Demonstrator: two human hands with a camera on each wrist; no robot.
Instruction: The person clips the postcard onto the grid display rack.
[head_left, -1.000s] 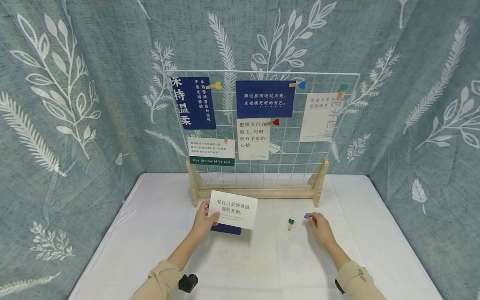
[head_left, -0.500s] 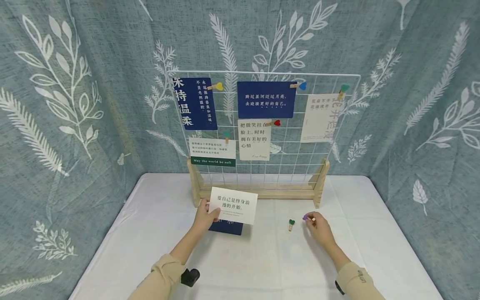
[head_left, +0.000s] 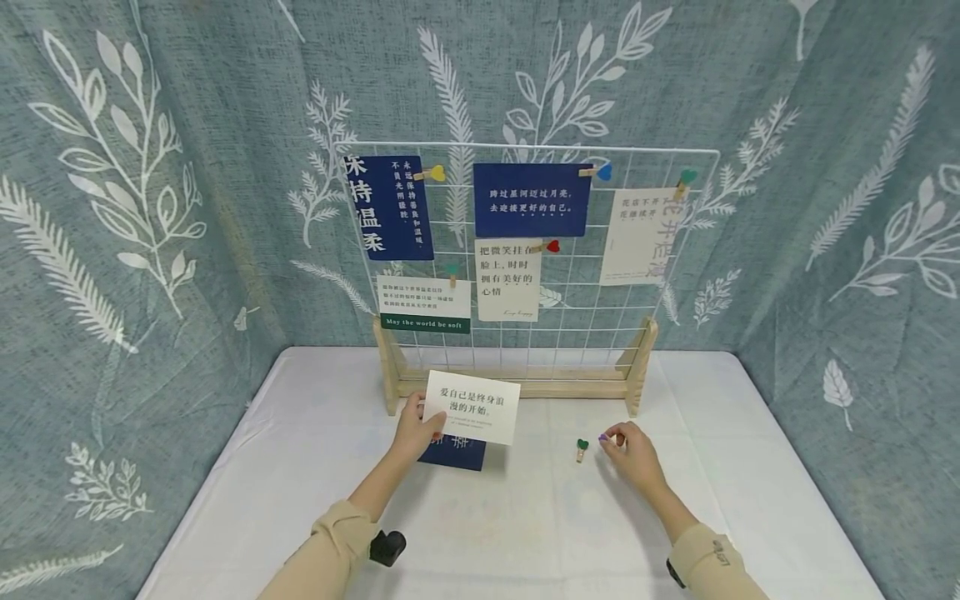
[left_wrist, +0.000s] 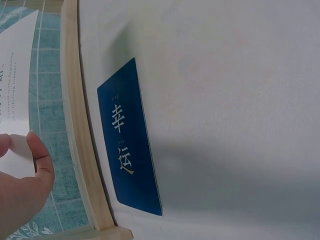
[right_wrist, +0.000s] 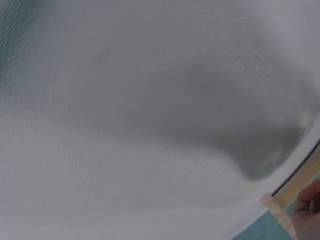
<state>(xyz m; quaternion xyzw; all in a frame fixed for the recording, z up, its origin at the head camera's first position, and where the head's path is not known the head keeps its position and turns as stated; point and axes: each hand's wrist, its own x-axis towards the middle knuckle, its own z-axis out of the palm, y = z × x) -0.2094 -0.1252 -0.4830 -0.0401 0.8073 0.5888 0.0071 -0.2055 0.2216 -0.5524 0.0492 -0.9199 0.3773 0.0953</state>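
My left hand (head_left: 417,429) pinches a white card (head_left: 480,408) with dark printed characters by its left edge, holding it raised above the table. Below it a dark blue card (left_wrist: 129,145) with white characters lies on the cloth, partly covered by the white card in the head view. On the right, my right hand (head_left: 636,457) pinches a small purple-headed clip (head_left: 603,437), mostly hidden by the fingers. Only the edge of that hand (right_wrist: 307,207) shows in the right wrist view. A wooden clip with a green heart (head_left: 582,450) lies just left of the right hand.
Behind the hands stands a white wire grid (head_left: 577,308) on a wooden base (head_left: 570,389). Clipped to it are several cards, among them a blue card (head_left: 531,200) and a white-and-green card (head_left: 425,305). A patterned curtain (head_left: 225,208) surrounds the white table (head_left: 525,533).
The white card has risen slightly and shifted right with my left hand, uncovering more of the blue card. My right hand has moved a little left with the purple clip, towards the green-heart clip.
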